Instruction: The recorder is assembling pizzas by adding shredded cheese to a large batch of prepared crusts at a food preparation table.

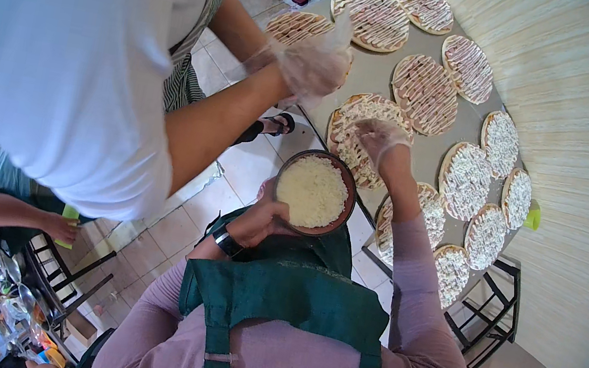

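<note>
And here's the grey table (369, 71), running from twelve o'clock round to four, carrying a whole field of pizza rounds! Up at ten o'clock leans a co-worker in white (71, 66), a gloved hand (314, 65) over the partly hidden striped round (297, 27) at twelve.

Look at the spread: from two to four o'clock, six rounds wear a white shredded coat, among them the big one (464, 180) near three. Those look done. Between twelve and two, five show only sauce stripes, like this round (424, 94) at one; by my reckoning, those are the ones left. The round in play (355, 128) sits on the table's near edge, just off the bowl's one o'clock; stripes peek through its white scatter, so I'd call it part-covered. Just past halfway overall, I'd judge!

Down to the brown bowl (345, 215), near the middle of the view, clasped by the bare left hand (260, 223) at its eight o'clock, thumb over the rim. The gloved right hand (383, 140) hangs over the part-covered round, fingers downward; whether they pinch anything, I can't tell. Smallest of all, pale shreds (311, 189), with plenty in the bowl!
</note>
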Available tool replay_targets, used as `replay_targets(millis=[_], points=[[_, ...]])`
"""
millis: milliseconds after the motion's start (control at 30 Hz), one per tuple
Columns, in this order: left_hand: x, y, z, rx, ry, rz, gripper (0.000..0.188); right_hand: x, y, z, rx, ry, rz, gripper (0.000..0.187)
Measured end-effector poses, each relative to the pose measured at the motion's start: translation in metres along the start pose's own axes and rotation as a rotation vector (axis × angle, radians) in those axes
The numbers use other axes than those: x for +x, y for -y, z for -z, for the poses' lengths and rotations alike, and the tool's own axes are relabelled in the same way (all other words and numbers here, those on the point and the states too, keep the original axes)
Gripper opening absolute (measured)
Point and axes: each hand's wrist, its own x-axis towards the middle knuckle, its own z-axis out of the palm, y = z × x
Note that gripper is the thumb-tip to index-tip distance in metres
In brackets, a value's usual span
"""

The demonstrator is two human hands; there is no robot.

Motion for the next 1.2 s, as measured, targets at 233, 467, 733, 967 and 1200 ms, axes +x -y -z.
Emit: replay_targets(millis=[233,467,733,967,1200], points=[[0.002,0.001,-0.002,0.043,0.066,0.074,0.073,-0.081,0.048,0.008,0.134,0.18,0.242,0.028],[0.0,-0.002,-0.027,0.126,0.115,0.157,0.075,-0.121,0.061,-0.011,-0.247,0.412,0.316,0.037],[0.011,0.006,-0.023,0.187,0.096,0.179,0.08,-0.114,0.02,0.007,0.314,0.199,0.086,0.022],[0.015,0.009,-0.01,0.136,0.043,0.168,0.087,-0.082,-0.035,0.019,0.582,0.018,-0.435,0.019],[0.009,0.006,-0.005,0.115,0.009,0.133,0.081,-0.07,-0.088,0.004,0.533,-0.158,-0.322,0.019]])
